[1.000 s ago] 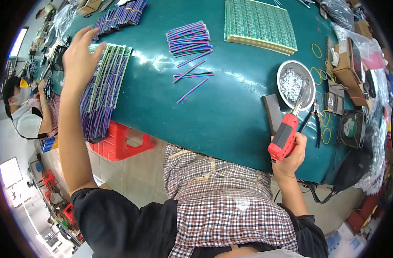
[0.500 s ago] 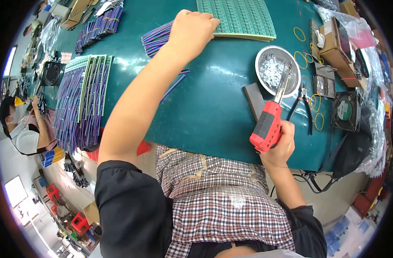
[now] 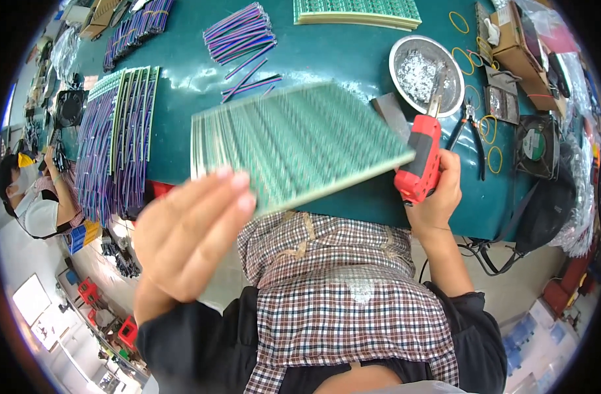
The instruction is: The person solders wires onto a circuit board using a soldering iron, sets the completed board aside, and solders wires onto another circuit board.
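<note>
My left hand [image 3: 195,230], blurred by motion, has its fingers over the near left corner of a green circuit board panel [image 3: 300,141]; its thumb is hidden. The panel is tilted above the table in front of me. My right hand [image 3: 442,184] grips a red and black soldering gun [image 3: 420,161]. The gun's metal tip reaches into a metal bowl [image 3: 453,95] holding silvery-white flakes. Beyond the panel lies a pile of cut purple, blue and black wires [image 3: 241,36], with a few loose wires [image 3: 248,79] nearer. A stack of green panels [image 3: 356,14] sits at the far edge.
Panels with wires attached [image 3: 116,141] lie at the left, bundled wires [image 3: 139,29] beyond them. Black-handled cutters [image 3: 474,141], yellow rubber bands [image 3: 495,159], a dark bar [image 3: 391,113] and a fan [image 3: 535,148] are at the right. Another person [image 3: 38,197] sits far left.
My left hand has come back from the far stack toward me, and a green panel has come with it. My right hand and the soldering gun have shifted slightly.
</note>
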Demonstrator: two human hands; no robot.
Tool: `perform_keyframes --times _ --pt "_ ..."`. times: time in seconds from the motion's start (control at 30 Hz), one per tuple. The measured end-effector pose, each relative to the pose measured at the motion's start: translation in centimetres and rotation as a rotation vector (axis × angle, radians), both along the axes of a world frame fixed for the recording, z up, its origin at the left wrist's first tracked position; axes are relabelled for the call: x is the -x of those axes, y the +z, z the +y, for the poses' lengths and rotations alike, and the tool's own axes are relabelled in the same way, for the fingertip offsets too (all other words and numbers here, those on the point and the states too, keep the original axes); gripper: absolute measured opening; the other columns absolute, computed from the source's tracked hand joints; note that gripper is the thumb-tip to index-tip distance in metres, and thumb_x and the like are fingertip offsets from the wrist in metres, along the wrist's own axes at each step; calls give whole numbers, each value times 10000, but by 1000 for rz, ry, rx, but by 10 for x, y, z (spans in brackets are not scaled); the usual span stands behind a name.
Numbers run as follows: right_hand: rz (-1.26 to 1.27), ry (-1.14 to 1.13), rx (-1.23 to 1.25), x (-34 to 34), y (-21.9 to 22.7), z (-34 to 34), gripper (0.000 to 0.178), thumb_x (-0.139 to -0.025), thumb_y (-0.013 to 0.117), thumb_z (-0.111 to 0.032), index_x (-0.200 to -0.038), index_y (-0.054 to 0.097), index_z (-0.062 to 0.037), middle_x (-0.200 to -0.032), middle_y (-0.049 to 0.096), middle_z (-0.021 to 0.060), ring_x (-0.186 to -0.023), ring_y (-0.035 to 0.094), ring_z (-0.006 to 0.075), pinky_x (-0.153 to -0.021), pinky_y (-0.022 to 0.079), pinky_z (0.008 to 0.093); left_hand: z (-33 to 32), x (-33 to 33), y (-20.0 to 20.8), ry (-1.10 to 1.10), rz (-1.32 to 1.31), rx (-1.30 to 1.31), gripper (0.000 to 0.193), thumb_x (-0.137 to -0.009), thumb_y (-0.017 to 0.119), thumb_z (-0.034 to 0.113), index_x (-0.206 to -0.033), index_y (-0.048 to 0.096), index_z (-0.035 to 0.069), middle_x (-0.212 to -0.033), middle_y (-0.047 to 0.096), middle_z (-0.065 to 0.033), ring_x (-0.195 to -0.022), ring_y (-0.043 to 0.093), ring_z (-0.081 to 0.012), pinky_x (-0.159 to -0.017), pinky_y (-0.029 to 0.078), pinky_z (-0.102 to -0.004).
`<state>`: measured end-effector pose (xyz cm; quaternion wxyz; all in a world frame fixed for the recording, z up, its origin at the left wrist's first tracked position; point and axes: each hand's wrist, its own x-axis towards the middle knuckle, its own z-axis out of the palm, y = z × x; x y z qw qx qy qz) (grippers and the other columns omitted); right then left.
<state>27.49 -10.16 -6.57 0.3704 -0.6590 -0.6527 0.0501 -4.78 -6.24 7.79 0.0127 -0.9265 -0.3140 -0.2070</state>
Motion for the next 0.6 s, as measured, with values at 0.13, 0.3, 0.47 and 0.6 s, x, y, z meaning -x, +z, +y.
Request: perform_keyframes --times 0.13,0.3,0.47,0.6 --pt "21 37 15 -10 2 1 708 -740 923 -101 -1286 478 -32 -1095 642 106 -929 654 217 -825 526 322 -49 12 -27 -46 -78 205 222 -849 701 118 -1031 744 -2 -1056 759 -130 -1002 741 -273 -804 617 -326" --pt "128 45 98 -27 -1 -6 762 -793 864 0 -1381 380 -27 -1138 689 157 -947 679 162 -805 559 278 -72 1 -93 -64 -65 263 293 -846 689 139 -1121 719 42 -1224 719 -94 -1173 677 -269 -969 560 -406" --pt "95 106 25 -23 13 -9 772 -792 864 -3 -1389 374 -21 -1150 693 149 -925 664 144 -782 551 257 -55 -26 -138 -81 -97 340 319 -845 661 140 -1157 695 84 -1409 623 -77 -1339 569 -264 -1125 446 -466" --pt "24 166 -20 -3 18 -2 713 -771 887 -29 -1322 435 -20 -1148 657 99 -971 633 159 -843 524 283 -43 -58 -152 -103 -141 339 266 -898 600 138 -1152 679 119 -1429 606 -64 -1385 530 -262 -1146 421 -469"
